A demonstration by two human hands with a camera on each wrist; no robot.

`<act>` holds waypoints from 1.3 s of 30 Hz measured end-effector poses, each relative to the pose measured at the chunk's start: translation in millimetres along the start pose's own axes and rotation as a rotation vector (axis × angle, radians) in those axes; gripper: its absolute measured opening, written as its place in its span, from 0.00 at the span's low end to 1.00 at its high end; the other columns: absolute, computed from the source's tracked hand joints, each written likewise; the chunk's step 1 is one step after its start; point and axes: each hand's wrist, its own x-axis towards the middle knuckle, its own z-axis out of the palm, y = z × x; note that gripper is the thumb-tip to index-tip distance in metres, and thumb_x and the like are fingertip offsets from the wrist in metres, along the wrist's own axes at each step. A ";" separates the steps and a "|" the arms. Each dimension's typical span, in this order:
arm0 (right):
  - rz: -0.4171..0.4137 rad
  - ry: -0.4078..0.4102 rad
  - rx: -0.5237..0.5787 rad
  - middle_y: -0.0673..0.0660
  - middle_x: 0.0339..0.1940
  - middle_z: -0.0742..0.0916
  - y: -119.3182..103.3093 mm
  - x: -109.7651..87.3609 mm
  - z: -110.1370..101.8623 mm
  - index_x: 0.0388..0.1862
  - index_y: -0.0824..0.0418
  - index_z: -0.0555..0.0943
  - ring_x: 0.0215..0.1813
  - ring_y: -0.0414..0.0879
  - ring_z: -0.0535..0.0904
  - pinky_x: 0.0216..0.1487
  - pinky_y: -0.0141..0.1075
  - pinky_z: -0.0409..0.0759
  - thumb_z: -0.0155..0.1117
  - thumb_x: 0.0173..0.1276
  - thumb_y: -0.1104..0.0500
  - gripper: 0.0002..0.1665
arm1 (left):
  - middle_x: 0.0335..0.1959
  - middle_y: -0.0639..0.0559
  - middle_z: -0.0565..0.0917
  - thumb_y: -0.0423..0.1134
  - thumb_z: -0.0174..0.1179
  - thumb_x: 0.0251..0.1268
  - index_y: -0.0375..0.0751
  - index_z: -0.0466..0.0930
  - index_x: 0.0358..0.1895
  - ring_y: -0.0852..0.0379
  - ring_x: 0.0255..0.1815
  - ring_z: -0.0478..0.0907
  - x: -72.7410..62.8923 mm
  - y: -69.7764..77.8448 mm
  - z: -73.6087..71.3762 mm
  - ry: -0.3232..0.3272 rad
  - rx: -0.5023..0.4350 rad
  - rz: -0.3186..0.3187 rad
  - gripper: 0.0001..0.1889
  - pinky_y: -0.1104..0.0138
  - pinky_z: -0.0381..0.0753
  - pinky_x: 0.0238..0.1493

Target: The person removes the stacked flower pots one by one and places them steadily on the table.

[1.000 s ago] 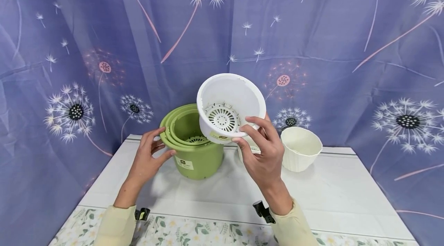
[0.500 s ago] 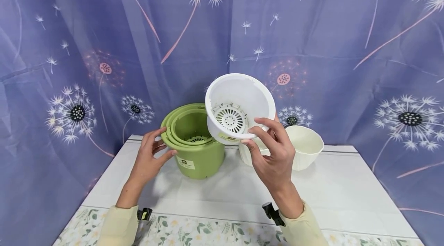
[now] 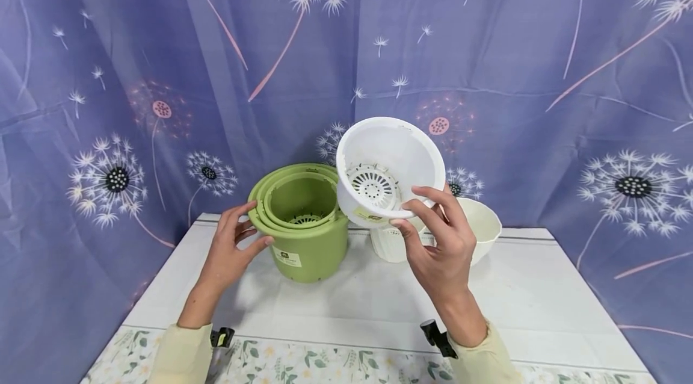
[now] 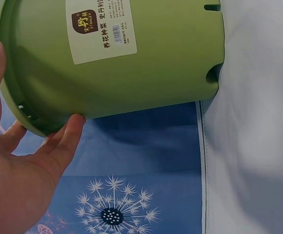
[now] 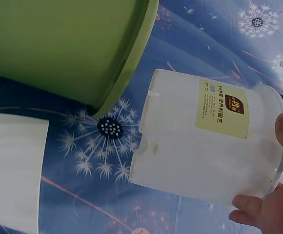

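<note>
A stack of nested green flowerpots (image 3: pixel 319 254) stands on the table, with slots in the floor of the innermost one (image 3: pixel 303 194). My left hand (image 3: pixel 227 251) grips the outer pot's rim at its left side; the left wrist view shows the fingers around the rim (image 4: pixel 22 114) and a paper label (image 4: pixel 102 29). To the right of the stack, raised and tilted toward me, is a white flowerpot (image 3: pixel 417 158) with a slotted floor. My right hand (image 3: pixel 444 245) pinches its near rim. Its yellow label (image 5: pixel 223 108) shows in the right wrist view.
Behind the white flowerpot stand two cream fluted pots, one (image 3: pixel 387 245) partly covered by it, the other (image 3: pixel 484 224) farther right, partly behind my right hand. A purple dandelion-print curtain (image 3: pixel 271 41) closes off the back. The white table (image 3: pixel 541 306) has a floral cloth (image 3: pixel 325 366) at its front.
My right hand has carried the white flowerpot to the right, away from the green stack, uncovering more of its rim. My left hand stays on the green rim.
</note>
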 end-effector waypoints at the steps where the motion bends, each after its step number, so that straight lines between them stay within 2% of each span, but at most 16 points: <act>1: 0.004 0.001 -0.002 0.69 0.49 0.88 0.7 0.6 -1.7 0.35 0.66 0.90 0.39 0.57 0.83 0.79 0.63 0.72 0.74 0.72 0.43 0.25 | 0.73 0.40 0.64 0.35 0.73 0.69 0.46 0.62 0.83 0.38 0.71 0.76 0.1 0.0 0.1 0.000 0.000 0.001 0.42 0.62 0.82 0.71; 3: 0.008 0.000 -0.008 0.70 0.49 0.88 1.9 1.8 -4.8 0.35 0.67 0.91 0.42 0.59 0.85 0.81 0.63 0.70 0.74 0.72 0.42 0.26 | 0.73 0.40 0.64 0.34 0.73 0.69 0.46 0.62 0.83 0.38 0.71 0.76 0.4 0.3 0.2 0.003 0.000 0.004 0.42 0.63 0.82 0.71; 5: 0.012 -0.001 -0.019 0.69 0.49 0.88 2.9 3.0 -7.9 0.35 0.67 0.91 0.42 0.59 0.85 0.80 0.61 0.72 0.73 0.71 0.42 0.26 | 0.73 0.40 0.64 0.34 0.73 0.69 0.46 0.62 0.83 0.38 0.70 0.76 0.6 -0.2 0.2 0.006 0.001 0.006 0.42 0.64 0.82 0.71; 8: 0.013 0.001 -0.044 0.69 0.49 0.89 4.2 3.5 -12.9 0.35 0.66 0.91 0.40 0.58 0.82 0.70 0.42 0.83 0.73 0.72 0.41 0.27 | 0.73 0.39 0.64 0.33 0.74 0.68 0.46 0.62 0.83 0.38 0.70 0.76 0.5 -1.3 1.1 0.007 0.000 0.011 0.42 0.64 0.82 0.71; 10: 0.015 0.002 -0.055 0.69 0.49 0.89 5.1 3.3 -16.1 0.35 0.66 0.91 0.40 0.58 0.81 0.60 0.31 0.82 0.73 0.72 0.41 0.27 | 0.73 0.39 0.64 0.33 0.74 0.68 0.45 0.63 0.83 0.38 0.70 0.76 0.3 -2.4 2.0 0.006 -0.001 0.013 0.42 0.63 0.82 0.71; 12: 0.018 0.005 -0.060 0.69 0.49 0.89 5.8 2.9 -19.0 0.35 0.66 0.91 0.40 0.59 0.81 0.53 0.26 0.79 0.73 0.72 0.40 0.27 | 0.73 0.39 0.64 0.33 0.73 0.68 0.45 0.62 0.83 0.38 0.70 0.77 0.0 -3.1 2.8 0.005 0.000 0.014 0.42 0.63 0.82 0.71; 17: 0.027 0.014 -0.059 0.69 0.48 0.89 8.9 1.9 -26.2 0.35 0.66 0.91 0.44 0.61 0.82 0.55 0.26 0.80 0.75 0.70 0.42 0.26 | 0.72 0.39 0.64 0.34 0.74 0.68 0.46 0.62 0.83 0.38 0.70 0.77 -0.2 -3.0 3.8 0.004 0.001 0.011 0.42 0.62 0.82 0.71; 22: 0.036 0.018 -0.069 0.67 0.48 0.89 13.2 -0.3 -32.4 0.36 0.65 0.91 0.53 0.65 0.83 0.50 0.22 0.77 0.79 0.68 0.45 0.22 | 0.72 0.39 0.65 0.33 0.74 0.68 0.46 0.63 0.83 0.38 0.70 0.77 1.1 -2.3 2.9 0.007 0.001 0.018 0.42 0.65 0.82 0.70; 24: 0.038 0.016 -0.070 0.67 0.49 0.89 14.7 -1.3 -34.8 0.36 0.65 0.92 0.56 0.66 0.84 0.52 0.24 0.79 0.80 0.67 0.46 0.21 | 0.72 0.39 0.64 0.33 0.74 0.68 0.46 0.63 0.83 0.38 0.69 0.77 1.1 -3.2 2.7 0.008 -0.004 0.018 0.42 0.65 0.82 0.70; 26: 0.039 0.016 -0.070 0.68 0.49 0.89 15.7 -2.0 -36.9 0.36 0.65 0.92 0.56 0.65 0.84 0.60 0.29 0.83 0.80 0.67 0.46 0.21 | 0.73 0.39 0.64 0.33 0.74 0.68 0.45 0.63 0.83 0.38 0.69 0.77 0.6 -4.3 2.1 0.005 -0.004 0.019 0.42 0.65 0.82 0.70; 29: 0.039 0.024 -0.069 0.68 0.48 0.89 17.3 -2.2 -40.3 0.36 0.65 0.92 0.53 0.62 0.85 0.73 0.47 0.82 0.80 0.67 0.45 0.22 | 0.72 0.39 0.64 0.33 0.73 0.68 0.45 0.63 0.83 0.38 0.70 0.77 -1.0 -5.6 1.9 -0.001 -0.006 0.020 0.42 0.64 0.83 0.70; 32: 0.033 0.040 -0.068 0.69 0.47 0.89 18.8 -1.1 -43.5 0.35 0.66 0.91 0.51 0.62 0.85 0.77 0.61 0.76 0.80 0.67 0.45 0.23 | 0.72 0.39 0.65 0.33 0.74 0.68 0.46 0.63 0.83 0.38 0.70 0.76 -2.0 -5.5 1.2 0.001 -0.003 0.017 0.42 0.63 0.83 0.70; 39: 0.033 0.081 -0.089 0.70 0.45 0.89 24.2 0.1 -53.5 0.34 0.68 0.91 0.49 0.62 0.85 0.79 0.63 0.73 0.81 0.66 0.45 0.24 | 0.71 0.40 0.65 0.34 0.74 0.69 0.47 0.63 0.83 0.39 0.70 0.77 0.6 -3.2 -0.2 0.001 -0.004 0.014 0.42 0.65 0.82 0.71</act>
